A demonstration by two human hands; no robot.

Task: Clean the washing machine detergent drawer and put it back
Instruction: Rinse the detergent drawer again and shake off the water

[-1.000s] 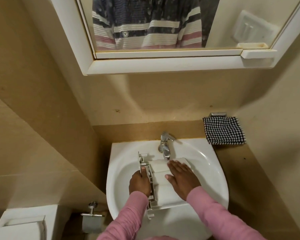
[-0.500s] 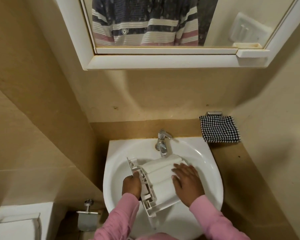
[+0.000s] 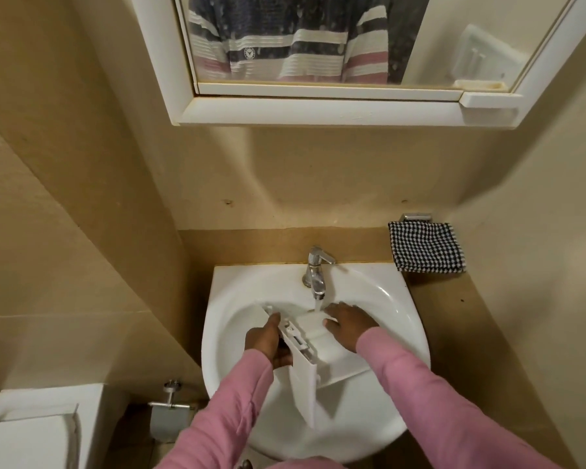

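head view, looking down into the white washbasin (image 3: 217, 286), and there's the detergent drawer (image 3: 332, 357) right in the bowl, tipped at a slant with its far end under the tap (image 3: 315, 272). the water (image 3: 318, 304) is running, a thin stream landing on the drawer's far end, just beside the right fingertips. the left hand (image 3: 264, 343) has the drawer by its left edge, fingers curled underneath, thumb up along the slotted rail, a firm grip. the right hand (image 3: 351, 324) lies flat on the drawer's broad white face, fingers straight and spread, pressing down, not wrapped round anything. both arms are in pink sleeves (image 3: 420, 384). the drawer's long front panel hangs toward the near rim of the basin, inside the bowl. whether the drawer touches the bottom of the bowl, can't tell.

off to the right, by the wall, a black-and-white checked cloth (image 3: 427, 247) hangs from a small metal holder, well apart from the hands. above, there's a white-framed mirror cabinet (image 3: 318, 111), its glass spotted and reflecting a striped shirt. lower left, a toilet-roll holder (image 3: 170, 414) is on the wall, with the white cistern (image 3: 38, 421) beside it.
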